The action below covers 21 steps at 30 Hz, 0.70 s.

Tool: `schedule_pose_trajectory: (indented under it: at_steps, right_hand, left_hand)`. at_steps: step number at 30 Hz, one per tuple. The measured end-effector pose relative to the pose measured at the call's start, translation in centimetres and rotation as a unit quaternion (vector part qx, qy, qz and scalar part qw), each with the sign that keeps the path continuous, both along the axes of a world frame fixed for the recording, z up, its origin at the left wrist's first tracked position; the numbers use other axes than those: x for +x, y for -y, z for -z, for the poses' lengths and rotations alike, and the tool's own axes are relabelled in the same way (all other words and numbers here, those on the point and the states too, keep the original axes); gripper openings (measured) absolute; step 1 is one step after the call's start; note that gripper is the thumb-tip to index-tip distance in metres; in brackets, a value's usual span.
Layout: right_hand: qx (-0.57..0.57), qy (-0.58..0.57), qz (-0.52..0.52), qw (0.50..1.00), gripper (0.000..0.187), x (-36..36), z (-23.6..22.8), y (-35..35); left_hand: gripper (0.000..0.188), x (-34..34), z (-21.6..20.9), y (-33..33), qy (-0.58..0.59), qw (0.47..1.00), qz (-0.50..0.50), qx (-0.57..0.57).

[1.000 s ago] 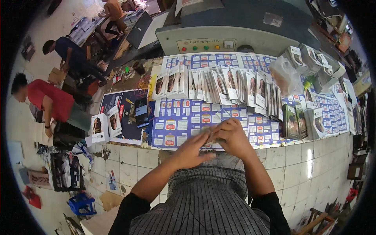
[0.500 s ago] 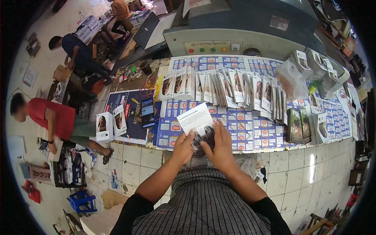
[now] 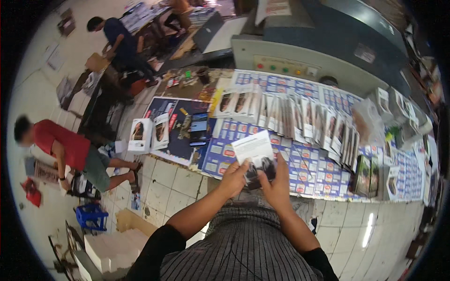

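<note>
Between my two hands is a white printed card (image 3: 254, 146), perhaps a flat pack, with small text on its upper part and a dark photo lower down. My left hand (image 3: 233, 179) pinches its left edge, thumb on the front. Along the right edge lies my right hand (image 3: 276, 187), its thumb across the dark photo and its fingers up behind the side. Just beyond, on the table, a long row of similar white printed packs (image 3: 295, 119) leans in overlapping order. Whether I hold one piece or several, I cannot tell.
Blue printed sheets (image 3: 225, 152) cover the table. A dark smartphone (image 3: 198, 129) and white boxes (image 3: 139, 135) lie left; a plastic bag (image 3: 368, 119) and stacked packs (image 3: 398, 107) stand right. Behind is a large grey machine (image 3: 281, 54). A person in red (image 3: 58, 145) is at left.
The view has swung, so the table sits further right and lower in the picture. Both my hands keep their hold on the card. The person in red has moved further left of the table.
</note>
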State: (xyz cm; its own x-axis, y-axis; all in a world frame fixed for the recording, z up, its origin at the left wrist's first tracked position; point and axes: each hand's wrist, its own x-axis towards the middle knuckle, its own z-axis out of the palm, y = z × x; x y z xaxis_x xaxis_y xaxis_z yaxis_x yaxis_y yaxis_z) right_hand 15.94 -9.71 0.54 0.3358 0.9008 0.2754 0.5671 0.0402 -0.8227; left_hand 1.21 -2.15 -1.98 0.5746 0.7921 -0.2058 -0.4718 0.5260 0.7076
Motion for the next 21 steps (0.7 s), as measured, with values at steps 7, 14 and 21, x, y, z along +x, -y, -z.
schedule_pose_trajectory:
  at_steps: [7,14,21]
  right_hand:
    - [-0.017,0.059,-0.029,0.998,0.078,-1.0,0.1,0.0]
    - [0.014,0.045,-0.015,0.999,0.050,-1.6,-1.6,-0.3]
    - [-0.026,-0.259,-0.105,0.960,0.021,-0.1,-0.9,-0.5]
  left_hand:
    - [0.035,-0.8,-0.4,-0.2,0.001,1.000,-0.011,-0.009]
    - [0.038,-1.6,0.9,-0.1,-0.023,0.999,-0.025,-0.016]
    - [0.078,-2.6,0.3,-1.7,0.220,0.967,0.044,-0.124]
